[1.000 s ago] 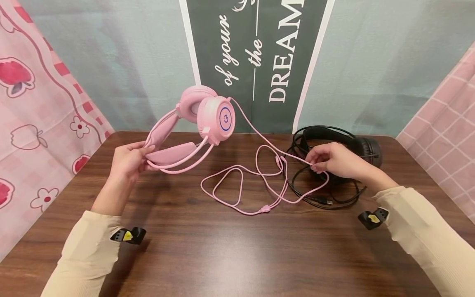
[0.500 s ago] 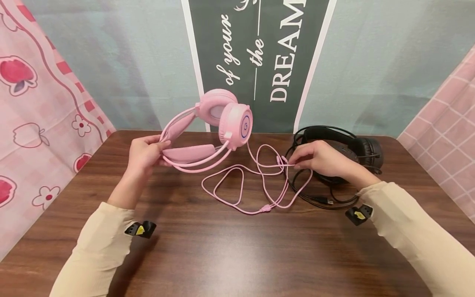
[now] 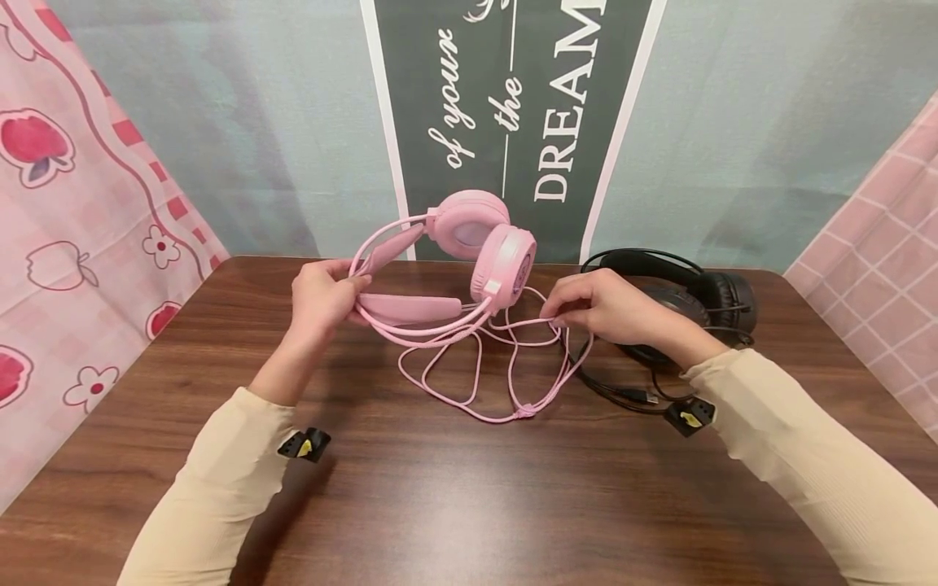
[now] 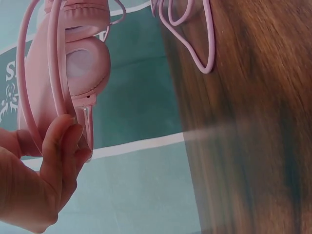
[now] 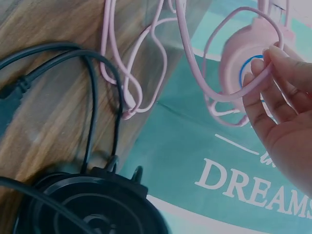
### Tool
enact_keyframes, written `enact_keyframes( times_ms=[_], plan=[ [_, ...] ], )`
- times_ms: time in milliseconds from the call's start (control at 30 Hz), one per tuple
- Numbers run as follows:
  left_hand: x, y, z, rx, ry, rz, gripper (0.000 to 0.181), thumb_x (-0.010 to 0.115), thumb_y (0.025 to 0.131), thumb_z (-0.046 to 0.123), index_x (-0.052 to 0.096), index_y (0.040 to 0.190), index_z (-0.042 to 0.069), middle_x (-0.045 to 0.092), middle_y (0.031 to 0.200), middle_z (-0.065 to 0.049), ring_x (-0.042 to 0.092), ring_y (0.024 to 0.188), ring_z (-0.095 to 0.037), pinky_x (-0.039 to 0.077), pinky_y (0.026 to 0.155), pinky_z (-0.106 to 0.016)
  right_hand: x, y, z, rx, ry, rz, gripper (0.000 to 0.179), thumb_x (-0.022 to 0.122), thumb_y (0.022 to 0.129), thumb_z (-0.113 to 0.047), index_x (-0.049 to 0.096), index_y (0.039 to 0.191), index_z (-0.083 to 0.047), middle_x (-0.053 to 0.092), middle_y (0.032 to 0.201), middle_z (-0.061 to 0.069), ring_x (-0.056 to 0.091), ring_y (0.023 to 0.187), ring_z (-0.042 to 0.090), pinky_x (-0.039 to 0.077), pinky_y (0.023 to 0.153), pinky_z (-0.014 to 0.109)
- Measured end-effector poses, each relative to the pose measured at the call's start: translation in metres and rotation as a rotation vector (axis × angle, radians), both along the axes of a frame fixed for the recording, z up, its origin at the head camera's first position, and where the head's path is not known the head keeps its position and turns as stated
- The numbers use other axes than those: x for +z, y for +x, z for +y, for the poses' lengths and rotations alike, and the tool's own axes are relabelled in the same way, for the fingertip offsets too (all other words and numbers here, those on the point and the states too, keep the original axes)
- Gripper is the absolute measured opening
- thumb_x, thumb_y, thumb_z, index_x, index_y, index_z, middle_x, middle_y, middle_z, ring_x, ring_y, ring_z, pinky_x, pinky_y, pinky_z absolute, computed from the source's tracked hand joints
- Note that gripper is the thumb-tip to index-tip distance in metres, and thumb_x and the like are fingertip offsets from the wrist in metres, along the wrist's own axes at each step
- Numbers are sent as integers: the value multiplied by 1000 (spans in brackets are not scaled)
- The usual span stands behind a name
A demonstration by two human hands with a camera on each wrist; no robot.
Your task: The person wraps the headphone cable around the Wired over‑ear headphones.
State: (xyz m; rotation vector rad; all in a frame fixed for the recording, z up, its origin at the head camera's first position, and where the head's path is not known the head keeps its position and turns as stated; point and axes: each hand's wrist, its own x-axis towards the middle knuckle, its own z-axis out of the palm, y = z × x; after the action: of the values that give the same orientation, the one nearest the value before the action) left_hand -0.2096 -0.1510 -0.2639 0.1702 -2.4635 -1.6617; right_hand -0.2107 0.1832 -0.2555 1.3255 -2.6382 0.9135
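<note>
Pink headphones [image 3: 506, 268] are held up over the back of the table, ear cups toward the right. My left hand [image 3: 326, 297] grips them by the headband [image 3: 410, 309]; in the left wrist view its fingers [image 4: 61, 146] curl around the band. Between thumb and fingers, my right hand [image 3: 604, 305] pinches the pink cable [image 5: 202, 80] just right of the ear cups. The rest of that cable lies in loose loops on the wood below, with a small slider [image 3: 525, 411] on it.
Black headphones [image 3: 721, 301] lie at the back right behind my right forearm, their black cable [image 3: 615, 391] coiled beside them with a USB plug [image 3: 645, 396]. A printed cloth [image 3: 498, 146] hangs behind the brown table [image 3: 454, 505].
The left hand has carried the pink headphones right and slightly down, turning the ear cups. My right hand has moved left along with the pinched cable, so the two hands are closer together.
</note>
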Motion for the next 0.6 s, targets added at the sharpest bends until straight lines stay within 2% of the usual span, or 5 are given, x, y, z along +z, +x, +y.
enact_keyframes(
  times_ms=[267, 600],
  plan=[
    [2, 1, 12, 1, -121, 34, 29, 60, 85, 9, 63, 111, -3, 62, 79, -23, 58, 39, -13, 52, 40, -29, 4, -1, -5, 24, -19, 34, 25, 68, 73, 10, 71, 79, -14, 63, 79, -9, 56, 72, 8, 46, 63, 21],
    [7, 6, 23, -32, -315, 102, 28, 59, 84, 9, 65, 111, 1, 66, 79, -20, 56, 37, -8, 50, 37, -25, 10, 0, -8, 53, -68, 97, 23, 68, 71, 12, 71, 81, -8, 65, 82, -5, 58, 76, 11, 46, 68, 19]
  ],
)
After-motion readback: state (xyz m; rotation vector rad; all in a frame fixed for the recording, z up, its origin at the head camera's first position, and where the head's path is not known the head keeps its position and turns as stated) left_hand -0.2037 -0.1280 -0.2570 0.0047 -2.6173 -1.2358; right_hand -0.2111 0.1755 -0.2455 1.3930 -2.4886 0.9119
